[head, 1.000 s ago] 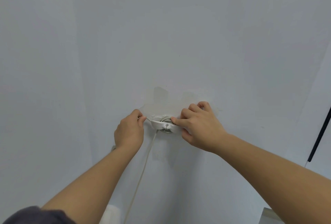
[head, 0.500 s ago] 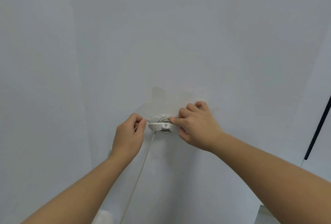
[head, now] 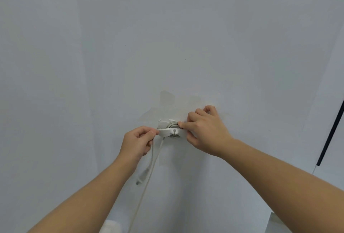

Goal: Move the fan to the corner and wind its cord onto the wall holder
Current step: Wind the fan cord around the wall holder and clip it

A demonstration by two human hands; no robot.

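Thin white cord [head: 146,184] partly wound on white plastic wall holder [head: 172,130]; cord pinched by left hand [head: 136,142], holder pinched by right hand [head: 206,130]; plug tail unwound.

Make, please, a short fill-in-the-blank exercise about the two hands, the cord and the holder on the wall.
1. Several turns of cord are wound ____ the holder.
2. The left hand pinches the cord, whose loose end hangs ____ that hand.
3. The right hand grips the holder's ____ end.
Missing words: around; below; right.
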